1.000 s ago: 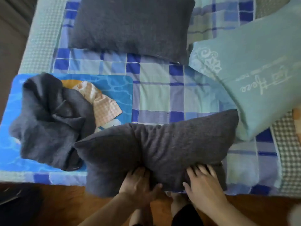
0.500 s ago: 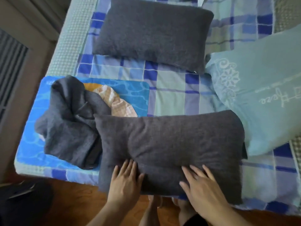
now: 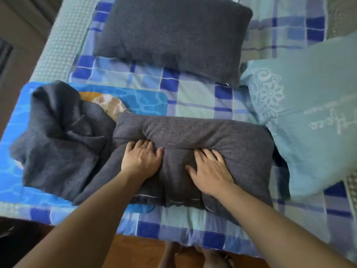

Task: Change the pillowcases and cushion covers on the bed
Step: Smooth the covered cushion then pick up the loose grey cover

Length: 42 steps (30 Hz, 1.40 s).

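Hands: left hand point(image 3: 142, 160) and right hand point(image 3: 210, 172) lay flat, fingers spread, pressing the grey pillow point(image 3: 193, 151).
Risk: pillow might slide off the bed point(image 3: 193, 101) edge if pushed unevenly.

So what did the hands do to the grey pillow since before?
Both hands, left hand and right hand, slid from the near grey pillow's front edge onto its middle, pressing a dent. The far grey pillow and crumpled grey cover stayed put.
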### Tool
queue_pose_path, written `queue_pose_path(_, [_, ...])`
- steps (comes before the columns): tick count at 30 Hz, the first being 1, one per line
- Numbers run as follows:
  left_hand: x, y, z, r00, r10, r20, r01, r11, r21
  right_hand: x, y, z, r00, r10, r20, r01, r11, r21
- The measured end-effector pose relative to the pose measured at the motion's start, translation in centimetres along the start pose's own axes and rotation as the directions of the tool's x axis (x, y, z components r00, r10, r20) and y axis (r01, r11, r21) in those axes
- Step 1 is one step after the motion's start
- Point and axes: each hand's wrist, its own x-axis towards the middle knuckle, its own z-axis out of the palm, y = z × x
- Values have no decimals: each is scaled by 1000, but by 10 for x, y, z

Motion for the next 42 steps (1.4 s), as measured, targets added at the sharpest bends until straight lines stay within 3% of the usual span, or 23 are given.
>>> queue_pose_path(2, [-62, -7, 7, 999, 41, 4, -41, 998, -40, -69, 14, 13, 991, -130, -1, 130, 990, 55])
queue_pose_path(4, [-129, -11, 17, 997, 74, 12, -73, 993, -92, -142, 24, 27, 973, -212, 93, 208, 977, 54])
queue_pose_path(6, [-167, -21, 15, 993, 119, 7, -115, 973, -198, -185, 31, 29, 970, -242, 26, 238, 964, 115])
queue_pose_path(8, [-170, -34, 3, 991, 45, -124, -82, 947, -309, -196, 39, 13, 985, -60, -163, 96, 971, 218])
queue_pose_path(9, [-165, -39, -9, 975, -104, -194, 17, 916, -401, -192, 46, 3, 960, 153, -234, -68, 940, 334])
queue_pose_path(10, [-158, -44, -22, 938, -300, -173, 168, 831, -530, -185, 58, -9, 890, 397, -222, -259, 844, 469])
queue_pose_path(11, [-148, -49, -32, 888, -458, -42, 324, 687, -650, -176, 73, -22, 799, 594, -89, -423, 662, 618])
queue_pose_path(12, [-139, -54, -38, 831, -540, 134, 465, 542, -700, -167, 85, -33, 724, 679, 124, -498, 390, 775])
queue_pose_path(13, [-132, -55, -43, 790, -549, 274, 561, 467, -684, -160, 91, -42, 690, 646, 326, -513, 119, 850])
queue_pose_path(14, [-128, -51, -48, 782, -529, 329, 594, 475, -649, -157, 91, -47, 700, 564, 438, -496, -58, 867])
queue_pose_path(15, [-126, -43, -56, 787, -514, 341, 596, 493, -634, -155, 88, -55, 727, 518, 450, -471, -100, 876])
queue_pose_path(19, [-146, -13, -115, 767, -622, 158, 560, 529, -638, -159, 53, -106, 788, 557, 262, -351, 56, 935])
queue_pose_path(22, [-157, -31, -177, 732, -681, 24, 514, 528, -677, -147, 34, -154, 809, 580, 93, -227, 162, 960])
queue_pose_path(24, [-142, -52, -228, 721, -690, -59, 454, 535, -712, -125, 20, -192, 829, 559, 20, -122, 146, 982])
queue_pose_path(28, [-61, -89, -351, 683, -685, -254, 260, 552, -792, -40, 23, -300, 765, 630, -133, 62, 133, 989])
queue_pose_path(30, [-1, -105, -407, 697, -630, -343, 157, 601, -784, 10, 37, -351, 765, 628, -146, 115, 90, 989])
queue_pose_path(32, [63, -116, -441, 732, -558, -391, 129, 676, -725, 62, 56, -383, 789, 607, -99, 85, 52, 995])
queue_pose_path(34, [129, -119, -444, 792, -514, -329, 200, 727, -656, 115, 73, -395, 797, 601, -63, 10, 91, 996])
queue_pose_path(37, [205, -110, -398, 901, -426, -83, 338, 808, -483, 173, 94, -372, 830, 557, 28, -244, 318, 916])
queue_pose_path(39, [225, -94, -354, 977, -211, -11, 198, 935, -294, 194, 97, -343, 865, 486, 123, -358, 428, 830])
queue_pose_path(42, [222, -58, -317, 999, -48, -26, 40, 970, -240, 202, 89, -321, 909, 357, 215, -393, 565, 725])
